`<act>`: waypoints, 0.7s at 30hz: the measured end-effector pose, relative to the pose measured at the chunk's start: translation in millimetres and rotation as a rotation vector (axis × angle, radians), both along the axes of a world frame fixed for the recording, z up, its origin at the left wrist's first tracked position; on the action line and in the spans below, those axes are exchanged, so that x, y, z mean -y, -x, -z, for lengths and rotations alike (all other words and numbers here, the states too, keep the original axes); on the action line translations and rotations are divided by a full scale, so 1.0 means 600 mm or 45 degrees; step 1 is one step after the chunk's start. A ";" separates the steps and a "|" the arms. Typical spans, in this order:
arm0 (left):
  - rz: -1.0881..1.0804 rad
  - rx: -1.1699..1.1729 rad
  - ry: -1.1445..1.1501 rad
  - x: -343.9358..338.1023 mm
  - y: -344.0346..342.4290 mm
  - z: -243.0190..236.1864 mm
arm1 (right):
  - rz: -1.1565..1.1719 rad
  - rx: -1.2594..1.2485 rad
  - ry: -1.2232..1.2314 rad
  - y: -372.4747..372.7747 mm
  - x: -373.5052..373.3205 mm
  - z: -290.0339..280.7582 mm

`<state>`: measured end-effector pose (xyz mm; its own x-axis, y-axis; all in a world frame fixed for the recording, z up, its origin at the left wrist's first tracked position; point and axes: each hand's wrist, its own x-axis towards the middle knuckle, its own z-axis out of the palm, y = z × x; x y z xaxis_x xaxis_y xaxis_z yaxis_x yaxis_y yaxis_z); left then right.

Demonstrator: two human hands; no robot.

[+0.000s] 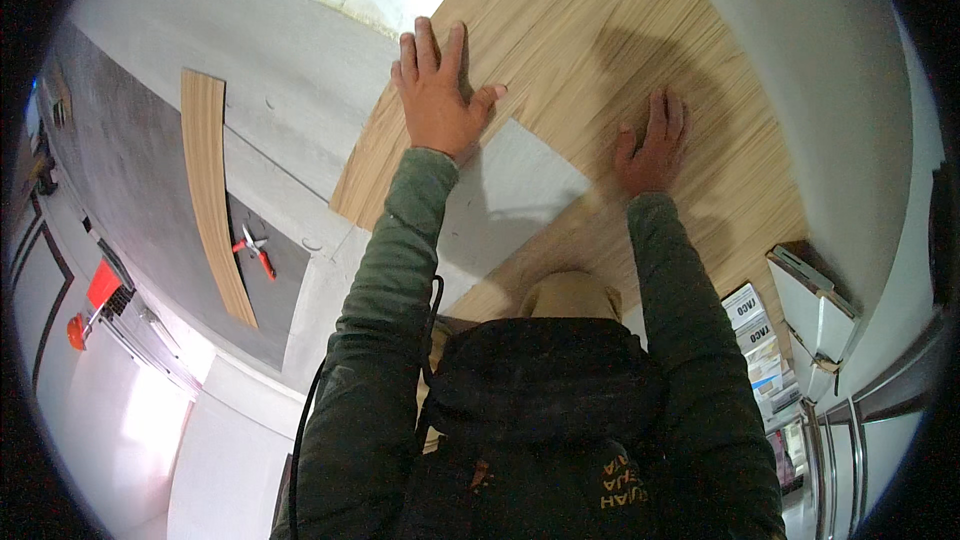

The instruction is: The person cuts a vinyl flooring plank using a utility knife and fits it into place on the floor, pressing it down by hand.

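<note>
My left hand [440,100] lies with spread fingers on a light oak-patterned plank [500,25], near its edge beside the pale wall at the top. My right hand [650,140] rests open on the wood-look planks to the right, in its own shadow, holding nothing. Between my arms a bare light grey patch [510,190] shows among the planks. Beyond my left forearm, a loose narrow plank [210,190] lies on a darker grey surface, next to red-handled pliers or snips [260,255].
My kneeling leg [570,295] is below. At the right, printed white boxes [750,330] and a white board [800,300] sit beside a grey wall [850,140] and metal rails [840,460]. At the far left lies a red-and-black tool [105,290].
</note>
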<state>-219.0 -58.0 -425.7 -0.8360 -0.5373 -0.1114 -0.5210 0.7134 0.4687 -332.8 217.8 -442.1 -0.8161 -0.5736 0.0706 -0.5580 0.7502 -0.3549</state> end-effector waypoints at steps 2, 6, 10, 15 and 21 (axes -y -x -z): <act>0.020 -0.132 -0.147 0.018 -0.011 0.000 | 0.003 0.002 0.018 0.001 0.002 -0.002; -0.043 0.080 -0.019 -0.011 -0.027 -0.030 | 0.029 0.008 0.025 -0.004 0.014 -0.020; 0.029 0.201 0.086 -0.024 -0.031 -0.035 | 0.032 -0.048 0.020 -0.002 -0.002 -0.001; 0.018 0.195 0.173 -0.030 -0.022 -0.033 | 0.026 -0.087 0.021 -0.002 -0.006 0.005; 0.095 0.185 0.263 -0.025 -0.026 -0.029 | 0.012 -0.064 -0.004 0.000 -0.010 0.009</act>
<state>-203.4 -43.2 -408.4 -0.8573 -0.4987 -0.1276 -0.5147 0.8252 0.2328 -332.8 223.8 -447.4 -0.8167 -0.5665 0.1101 -0.5683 0.7563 -0.3242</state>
